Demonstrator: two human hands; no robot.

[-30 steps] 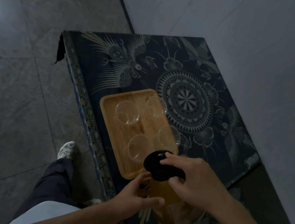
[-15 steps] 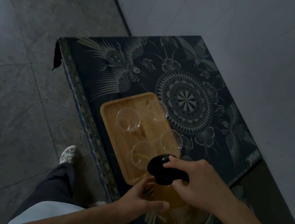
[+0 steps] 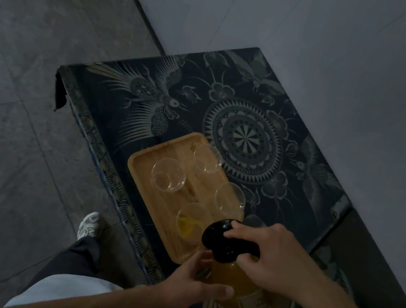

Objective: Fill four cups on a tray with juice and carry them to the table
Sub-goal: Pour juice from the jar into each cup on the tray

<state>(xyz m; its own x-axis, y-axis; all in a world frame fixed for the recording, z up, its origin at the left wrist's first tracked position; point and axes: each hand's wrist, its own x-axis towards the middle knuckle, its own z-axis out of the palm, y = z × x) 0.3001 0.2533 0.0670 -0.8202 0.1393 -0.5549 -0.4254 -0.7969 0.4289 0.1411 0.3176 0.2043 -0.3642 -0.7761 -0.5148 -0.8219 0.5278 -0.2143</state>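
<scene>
Dark navy tablecloth (image 3: 232,99) printed in pale grey-gold: a round mandala, feathered birds, flowers, a patterned border. Honey-coloured rectangular wooden tray (image 3: 142,186). Four clear, colourless glass cups; yellow-orange juice in the nearest cup (image 3: 191,225), the other three untinted. Amber juice in the clear glass jug (image 3: 240,292), glossy black lid (image 3: 222,240), pale lettering low on the wall, silvery base rim. Mottled grey tiled floor (image 3: 13,122). Plain pale grey wall (image 3: 347,57). Dark trouser leg (image 3: 70,263), white shoe (image 3: 89,225).

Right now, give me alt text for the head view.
Two hands tilt a glass jug of amber juice, pouring into the nearest of four clear cups on a wooden tray. The right hand holds its black lid; the left hand grips its side.
</scene>
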